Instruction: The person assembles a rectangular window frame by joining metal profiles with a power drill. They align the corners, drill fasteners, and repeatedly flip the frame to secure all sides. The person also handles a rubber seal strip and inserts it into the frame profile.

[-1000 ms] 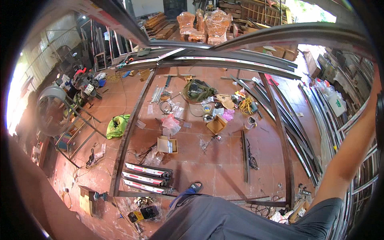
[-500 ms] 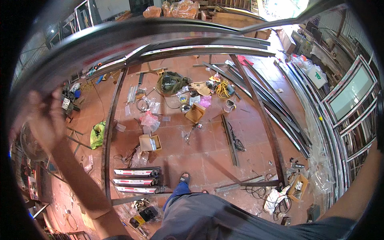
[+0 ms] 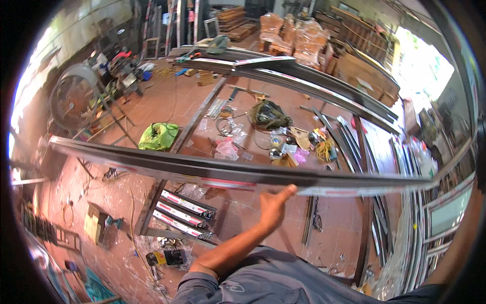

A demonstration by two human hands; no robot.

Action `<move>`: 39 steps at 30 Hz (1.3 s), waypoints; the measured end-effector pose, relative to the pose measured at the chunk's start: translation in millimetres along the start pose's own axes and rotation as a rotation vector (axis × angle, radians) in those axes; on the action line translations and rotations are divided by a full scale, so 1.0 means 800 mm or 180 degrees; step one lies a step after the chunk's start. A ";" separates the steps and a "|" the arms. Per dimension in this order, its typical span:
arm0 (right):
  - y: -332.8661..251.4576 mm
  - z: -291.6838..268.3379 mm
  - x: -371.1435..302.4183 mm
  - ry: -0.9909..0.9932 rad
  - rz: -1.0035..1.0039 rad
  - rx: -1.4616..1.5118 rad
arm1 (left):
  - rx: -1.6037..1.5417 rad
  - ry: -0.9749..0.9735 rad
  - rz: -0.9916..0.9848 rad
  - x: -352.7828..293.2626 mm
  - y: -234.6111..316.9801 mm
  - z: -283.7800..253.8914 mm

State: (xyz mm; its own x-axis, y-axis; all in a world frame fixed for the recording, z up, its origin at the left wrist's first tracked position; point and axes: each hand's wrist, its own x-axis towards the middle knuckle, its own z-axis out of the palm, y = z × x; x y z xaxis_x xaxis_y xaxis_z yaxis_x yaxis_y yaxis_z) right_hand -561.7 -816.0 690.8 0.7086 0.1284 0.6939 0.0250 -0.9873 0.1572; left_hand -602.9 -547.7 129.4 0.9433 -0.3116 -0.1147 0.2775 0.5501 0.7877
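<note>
A long dark metal profile [image 3: 212, 164], with red-and-white film along its lower side, spans the view in front of me. My left hand [image 3: 274, 205] grips it just right of the middle, thumb showing and the other fingers hidden behind it. At the right it meets a lighter bar that slants up toward the rim. My right forearm [image 3: 458, 238] rises along the right edge; its hand is lost in the dark rim, so its fingers do not show.
Beyond lies a dark floor-standing frame [image 3: 202, 109] with stacked long profiles [image 3: 324, 91] across it. Below are short filmed profiles [image 3: 179, 215]. A pedestal fan [image 3: 76, 96] stands left, a green bag [image 3: 158, 137] nearby, window frames [image 3: 445, 213] at right.
The long profile has swung down from high at the far side to low in front of me. My left hand has come from the far left to the middle, and my view has turned left.
</note>
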 end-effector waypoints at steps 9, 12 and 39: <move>0.073 0.255 0.018 -0.1168 0.0092 0.0344 | -0.0577 0.0232 -0.1220 -0.050 -0.075 -0.025; 0.133 0.359 -0.010 -0.1650 0.0335 0.0617 | -0.0775 0.0370 -0.1635 -0.051 -0.087 -0.045; 0.397 0.876 -0.419 -0.3423 0.1565 0.1518 | 0.0355 -0.0751 -0.2525 -0.043 -0.312 0.000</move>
State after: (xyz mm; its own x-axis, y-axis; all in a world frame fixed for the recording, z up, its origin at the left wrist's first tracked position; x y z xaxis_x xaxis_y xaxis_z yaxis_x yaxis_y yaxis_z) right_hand -296.7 -1238.8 15.5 0.9214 -0.1788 -0.3450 -0.3100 -0.8734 -0.3756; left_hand -704.9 -674.0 -63.2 0.4091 -0.7351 -0.5407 0.8120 0.0230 0.5832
